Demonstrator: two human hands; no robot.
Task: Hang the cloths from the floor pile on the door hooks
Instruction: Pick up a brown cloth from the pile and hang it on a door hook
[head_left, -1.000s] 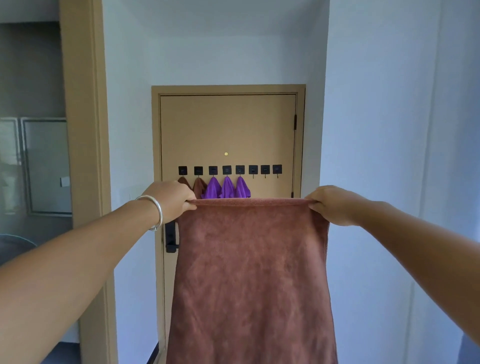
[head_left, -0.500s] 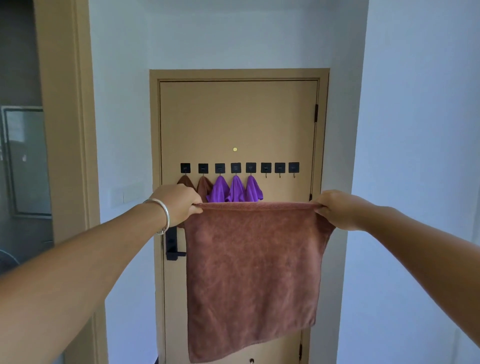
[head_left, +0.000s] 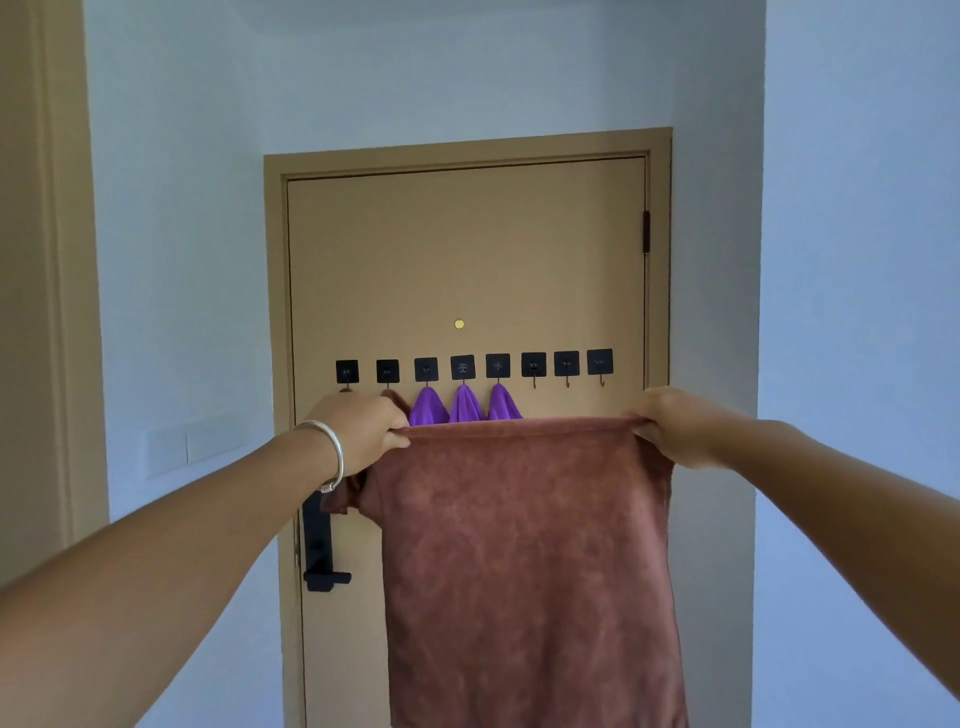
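Since the cloth (head_left: 524, 561) is looking soft and floppy, we're pinching its top corners, left hand (head_left: 363, 434) and right hand (head_left: 675, 428), both grips closed tight.

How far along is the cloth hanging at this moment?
Done: five of the eight door hooks carry cloths, two brown cloths at left and three purple cloths. In hand: the left hand and right hand hold a brown cloth stretched. Left: three bare hooks; the floor pile isn't visible.
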